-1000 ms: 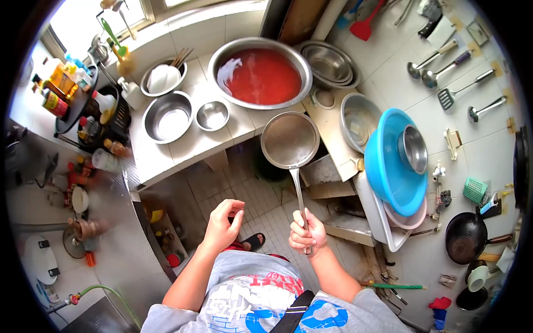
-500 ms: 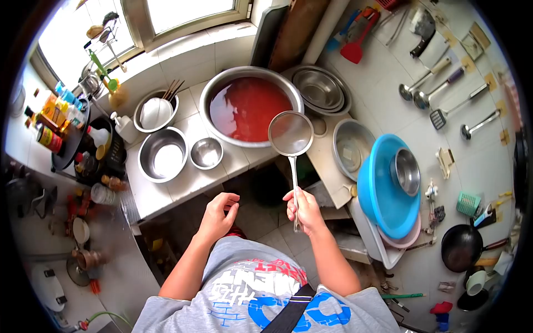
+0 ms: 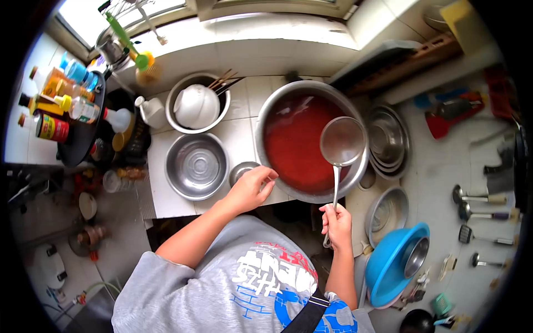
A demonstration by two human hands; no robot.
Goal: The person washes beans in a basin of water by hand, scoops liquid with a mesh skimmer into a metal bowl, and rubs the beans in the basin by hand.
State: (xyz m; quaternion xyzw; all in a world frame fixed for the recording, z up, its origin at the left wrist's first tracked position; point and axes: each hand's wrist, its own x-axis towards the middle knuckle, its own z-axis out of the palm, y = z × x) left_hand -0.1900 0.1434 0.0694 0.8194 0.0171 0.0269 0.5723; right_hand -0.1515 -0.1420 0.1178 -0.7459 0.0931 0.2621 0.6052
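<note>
My right hand (image 3: pixel 337 226) is closed round the handle of a round fine-mesh strainer (image 3: pixel 343 141). The strainer's mesh head hangs over the right side of a big metal basin (image 3: pixel 268 186) of red liquid (image 3: pixel 297 141); whether it touches the liquid I cannot tell. My left hand (image 3: pixel 252 190) holds nothing, its fingers loosely bent and the thumb a little apart. It is just in front of the basin's left rim and partly covers a small metal bowl (image 3: pixel 240 170). To its left stands a wider metal bowl (image 3: pixel 197 166).
A bowl (image 3: pixel 175 95) with white dishes and chopsticks stands at the back left, near bottles on a black rack (image 3: pixel 83 139). Stacked metal basins (image 3: pixel 388 139) and a blue basin (image 3: pixel 380 277) are on the right. Utensils such as a ladle (image 3: pixel 472 198) hang on the right wall.
My view has turned and come closer to the counter. Both hands have moved forward, the left one up to the small bowl. The strainer head is now further over the red liquid.
</note>
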